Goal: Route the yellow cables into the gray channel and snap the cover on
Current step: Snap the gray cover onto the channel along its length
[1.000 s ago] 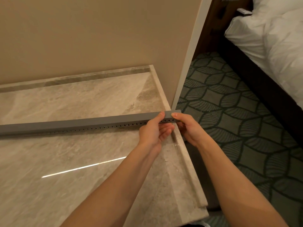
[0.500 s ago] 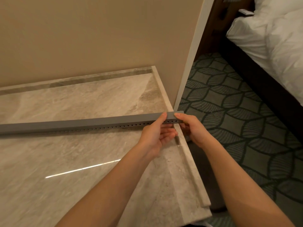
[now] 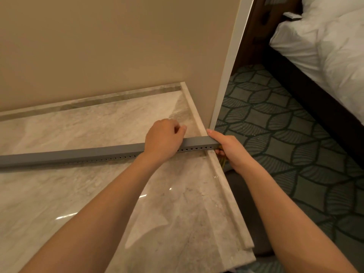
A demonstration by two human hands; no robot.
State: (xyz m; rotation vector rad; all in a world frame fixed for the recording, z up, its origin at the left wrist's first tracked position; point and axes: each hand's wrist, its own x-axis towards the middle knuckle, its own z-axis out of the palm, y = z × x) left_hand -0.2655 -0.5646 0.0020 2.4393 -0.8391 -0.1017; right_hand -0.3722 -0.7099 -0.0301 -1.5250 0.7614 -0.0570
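A long gray channel with its cover on and a row of small slots along its near side lies across the marble top, from the left edge to past the right rim. My left hand lies over the top of the channel near its right end, fingers curled over the far side. My right hand grips the channel's right end, thumb on top and fingers underneath. A short bit of yellow cable shows just below that end, beside my right palm; the rest is hidden.
The marble top has a raised rim along its right side. A beige wall rises behind, ending in a white corner trim. To the right lie patterned green carpet and a bed with white linen.
My left hand has moved from pinching the channel's near side up onto its top, fingers over the far side. The right hand stays at the end.
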